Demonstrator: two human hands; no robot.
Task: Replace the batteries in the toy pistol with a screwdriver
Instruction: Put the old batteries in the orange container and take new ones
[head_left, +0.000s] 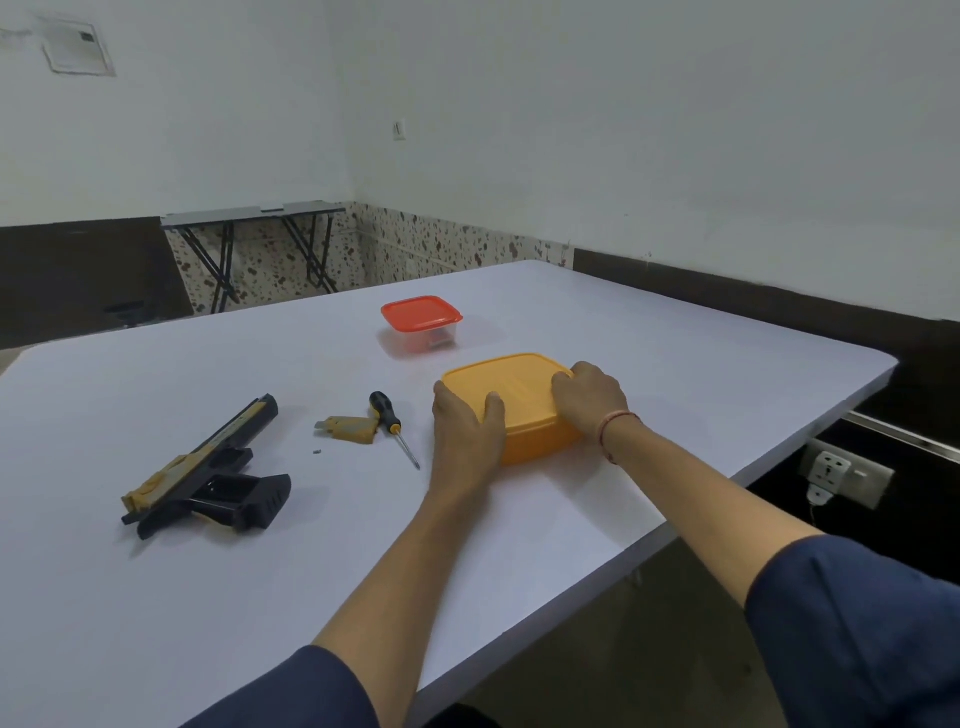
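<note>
A black and tan toy pistol (208, 467) lies on its side at the left of the white table (260, 597), its grip compartment uncovered. Its tan battery cover (350, 428) and a tiny screw (318, 451) lie to its right. A screwdriver (392, 426) with a black and yellow handle rests beside the cover. Right of it stands an orange lidded box (524, 410). My left hand (465, 431) grips the box's left edge, thumb on the lid. My right hand (589, 400) grips its right edge, fingers curled over the lid's rim.
A clear box with a red lid (422, 325) stands farther back on the table, something small inside. The table's right edge runs diagonally close to my right arm. A wall socket with an adapter (831, 473) sits below it. A folding table (254, 234) stands by the far wall.
</note>
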